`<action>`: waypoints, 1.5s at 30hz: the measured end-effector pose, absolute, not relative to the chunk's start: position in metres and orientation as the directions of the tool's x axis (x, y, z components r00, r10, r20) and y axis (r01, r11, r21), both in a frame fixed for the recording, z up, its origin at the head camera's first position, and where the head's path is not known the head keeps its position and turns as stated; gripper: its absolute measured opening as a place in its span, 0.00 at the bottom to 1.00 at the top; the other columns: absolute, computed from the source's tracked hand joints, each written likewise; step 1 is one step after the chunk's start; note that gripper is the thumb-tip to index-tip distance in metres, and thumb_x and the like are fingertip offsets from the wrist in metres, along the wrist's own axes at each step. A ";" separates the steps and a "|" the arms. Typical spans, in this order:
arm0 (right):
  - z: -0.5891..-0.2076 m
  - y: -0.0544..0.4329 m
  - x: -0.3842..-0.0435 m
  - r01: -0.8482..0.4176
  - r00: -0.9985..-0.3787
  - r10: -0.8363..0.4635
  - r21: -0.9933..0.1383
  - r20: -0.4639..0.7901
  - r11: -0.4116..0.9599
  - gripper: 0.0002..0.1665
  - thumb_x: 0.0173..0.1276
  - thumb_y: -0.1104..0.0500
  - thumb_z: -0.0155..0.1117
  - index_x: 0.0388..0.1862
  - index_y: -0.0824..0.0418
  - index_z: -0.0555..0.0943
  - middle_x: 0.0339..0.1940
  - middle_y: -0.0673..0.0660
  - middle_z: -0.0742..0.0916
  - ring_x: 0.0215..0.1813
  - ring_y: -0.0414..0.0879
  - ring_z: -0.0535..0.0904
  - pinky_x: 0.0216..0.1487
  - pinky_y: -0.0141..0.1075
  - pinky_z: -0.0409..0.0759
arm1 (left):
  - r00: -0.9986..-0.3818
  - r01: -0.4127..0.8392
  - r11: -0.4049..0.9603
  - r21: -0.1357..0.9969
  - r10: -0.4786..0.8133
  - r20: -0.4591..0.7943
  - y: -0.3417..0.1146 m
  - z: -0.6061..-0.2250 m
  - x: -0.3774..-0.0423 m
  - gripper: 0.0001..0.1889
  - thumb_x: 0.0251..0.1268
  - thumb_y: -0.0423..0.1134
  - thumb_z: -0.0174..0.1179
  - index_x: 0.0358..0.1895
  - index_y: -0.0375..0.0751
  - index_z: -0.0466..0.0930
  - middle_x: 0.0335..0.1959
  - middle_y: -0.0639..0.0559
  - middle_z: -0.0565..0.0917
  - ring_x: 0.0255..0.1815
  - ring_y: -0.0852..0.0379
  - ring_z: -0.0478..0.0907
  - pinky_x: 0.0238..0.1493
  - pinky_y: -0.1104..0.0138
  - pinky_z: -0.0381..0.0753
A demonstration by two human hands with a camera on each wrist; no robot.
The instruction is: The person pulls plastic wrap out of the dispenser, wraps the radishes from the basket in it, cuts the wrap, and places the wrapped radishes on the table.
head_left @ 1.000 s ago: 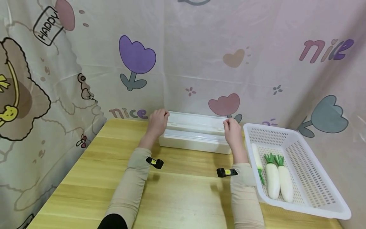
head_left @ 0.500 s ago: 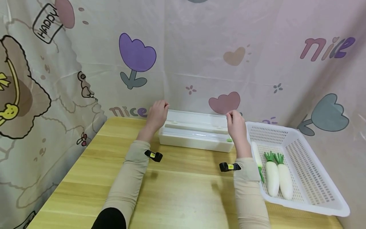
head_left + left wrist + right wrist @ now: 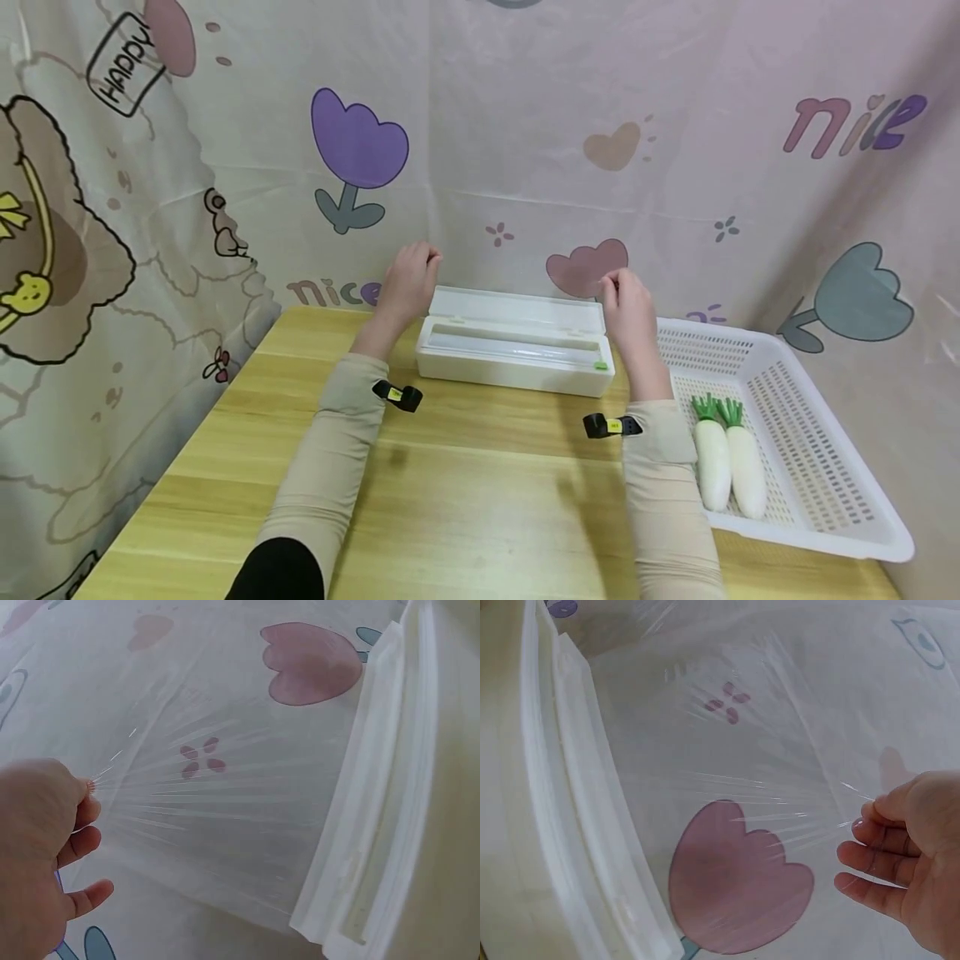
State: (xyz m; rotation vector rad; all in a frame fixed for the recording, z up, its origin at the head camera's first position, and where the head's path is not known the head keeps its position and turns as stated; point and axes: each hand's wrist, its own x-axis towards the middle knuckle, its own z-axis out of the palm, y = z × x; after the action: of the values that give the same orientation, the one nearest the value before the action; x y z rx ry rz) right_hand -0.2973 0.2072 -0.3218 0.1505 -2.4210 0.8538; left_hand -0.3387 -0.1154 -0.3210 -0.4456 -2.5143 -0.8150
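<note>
A sheet of clear plastic wrap [image 3: 225, 802] stretches up from a white wrap dispenser box [image 3: 510, 367], which stands near the back of the table with its lid [image 3: 517, 310] tipped back. My left hand [image 3: 408, 282] pinches one corner of the sheet between thumb and forefinger, above the box's left end. Above the right end, my right hand [image 3: 630, 312] pinches the other corner, its remaining fingers loosely bent. Creases fan out from both pinch points in the wrist views. A green slider [image 3: 601, 365] sits at the box's right end. In the head view the film hardly shows.
To the right stands a white perforated basket [image 3: 817, 533] holding white radishes [image 3: 712, 467] with green tops. Behind the table [image 3: 465, 508] hangs a printed cloth [image 3: 495, 125] with flowers and lettering. The right forearm passes close by the basket's left edge.
Both hands have risen and moved away from the box, pulling the wrap up with them. The right hand has also shifted rightward, now covering the basket's left corner. More of the box's top shows.
</note>
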 end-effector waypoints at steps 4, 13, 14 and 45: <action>-0.314 0.208 -0.296 -0.295 -0.827 0.074 -0.543 0.558 0.786 0.16 0.78 0.60 0.47 0.45 0.73 0.75 0.41 0.69 0.81 0.43 0.62 0.75 0.49 0.52 0.74 | -0.813 0.468 0.757 0.455 0.166 0.558 -0.115 -0.313 -0.339 0.14 0.78 0.40 0.42 0.46 0.34 0.74 0.40 0.41 0.78 0.46 0.43 0.72 0.51 0.53 0.74; -0.298 0.207 -0.293 -0.309 -0.813 0.070 -0.531 0.578 0.789 0.16 0.78 0.60 0.47 0.46 0.74 0.75 0.41 0.69 0.81 0.43 0.61 0.75 0.49 0.52 0.74 | -0.796 0.492 0.739 0.460 0.169 0.581 -0.117 -0.298 -0.333 0.14 0.79 0.39 0.41 0.46 0.33 0.73 0.41 0.40 0.77 0.46 0.44 0.70 0.50 0.54 0.73; -0.297 0.206 -0.293 -0.312 -0.811 0.071 -0.531 0.581 0.788 0.16 0.78 0.60 0.47 0.46 0.74 0.75 0.41 0.70 0.80 0.43 0.61 0.75 0.50 0.52 0.74 | -0.797 0.492 0.739 0.459 0.170 0.580 -0.117 -0.297 -0.333 0.14 0.79 0.39 0.41 0.46 0.33 0.73 0.41 0.40 0.77 0.46 0.44 0.70 0.50 0.54 0.73; -0.288 0.207 -0.226 -0.487 -0.706 0.058 -0.543 0.706 0.685 0.12 0.74 0.61 0.55 0.40 0.72 0.78 0.36 0.65 0.83 0.37 0.25 0.70 0.41 0.17 0.68 | -0.632 0.681 0.602 0.417 0.196 0.750 -0.129 -0.284 -0.279 0.09 0.76 0.32 0.47 0.41 0.28 0.73 0.36 0.39 0.75 0.40 0.46 0.67 0.41 0.61 0.66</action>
State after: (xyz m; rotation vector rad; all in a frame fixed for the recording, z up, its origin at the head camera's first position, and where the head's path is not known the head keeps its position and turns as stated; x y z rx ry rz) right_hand -0.2257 0.2067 -0.2876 0.3275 -2.1729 0.9691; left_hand -0.2788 -0.1295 -0.2835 -0.6894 -2.1600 -0.9359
